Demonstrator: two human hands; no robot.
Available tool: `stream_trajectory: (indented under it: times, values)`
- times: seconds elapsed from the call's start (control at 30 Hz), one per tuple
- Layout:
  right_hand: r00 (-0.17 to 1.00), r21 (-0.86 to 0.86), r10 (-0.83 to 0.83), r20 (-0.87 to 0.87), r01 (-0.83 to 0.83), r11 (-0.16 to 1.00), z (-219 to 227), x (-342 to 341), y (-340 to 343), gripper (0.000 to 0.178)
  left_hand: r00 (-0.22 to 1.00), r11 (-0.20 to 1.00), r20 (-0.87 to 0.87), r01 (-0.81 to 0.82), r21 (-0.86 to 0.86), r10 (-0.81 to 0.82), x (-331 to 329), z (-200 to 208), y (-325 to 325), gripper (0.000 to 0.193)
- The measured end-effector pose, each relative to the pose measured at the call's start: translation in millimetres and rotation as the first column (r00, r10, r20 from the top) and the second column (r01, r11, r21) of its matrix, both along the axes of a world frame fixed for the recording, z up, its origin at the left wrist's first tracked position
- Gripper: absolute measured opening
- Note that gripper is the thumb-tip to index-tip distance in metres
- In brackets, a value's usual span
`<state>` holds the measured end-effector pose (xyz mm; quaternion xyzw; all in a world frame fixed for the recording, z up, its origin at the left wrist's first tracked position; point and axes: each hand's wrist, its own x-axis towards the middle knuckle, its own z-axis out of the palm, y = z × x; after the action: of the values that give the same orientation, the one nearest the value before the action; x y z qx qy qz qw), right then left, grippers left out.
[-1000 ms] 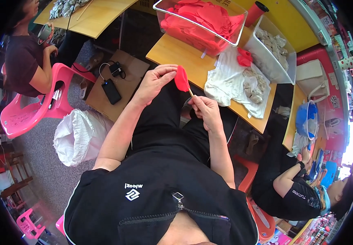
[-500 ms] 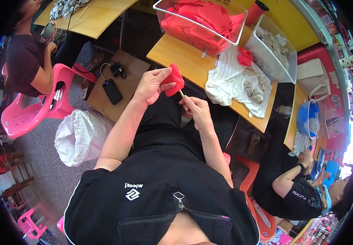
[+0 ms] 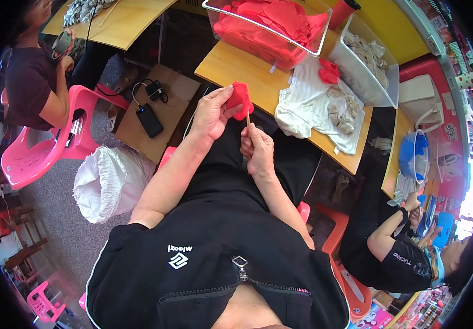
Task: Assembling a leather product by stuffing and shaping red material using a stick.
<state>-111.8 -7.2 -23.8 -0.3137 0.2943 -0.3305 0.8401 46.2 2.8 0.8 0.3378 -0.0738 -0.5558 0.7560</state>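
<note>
Between thumb and fingers, my left hand grips a small piece of red fabric above my lap. My right hand is closed on a thin wooden stick, which stands upright with its upper end at the lower edge of the fabric. Whether the tip is inside the fabric or behind it I cannot tell. More red pieces of the same kind fill a clear plastic bin on the table ahead of me.
On the wooden table lie a white cloth and a small red piece; another bin holds pale fabric pieces. A white sack stands at my left. Co-workers sit left and right. A cardboard sheet bears a black power bank.
Both hands have shifted slightly to the right, the right one also a little lower. The red fabric has turned, and more of the stick shows between it and my right fingers.
</note>
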Motion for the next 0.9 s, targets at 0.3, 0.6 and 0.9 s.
stream_trajectory:
  times: [0.3,0.6,0.9]
  values:
    - [0.957,-0.034,0.128,-0.262,-0.141,0.989,6,-9,-11,0.03,0.983,0.983,0.05,0.177,0.052,-0.179,11,6,5,0.026]
    - [0.995,0.023,0.012,-0.099,-0.01,1.0,-3,-5,-1,0.03,0.987,0.986,0.077,0.134,0.097,-0.141,4,-7,3,0.028]
    - [0.97,0.025,0.105,-0.219,-0.103,0.994,0,-6,-9,0.029,0.972,0.975,-0.106,0.216,0.057,-0.209,9,-5,3,0.026]
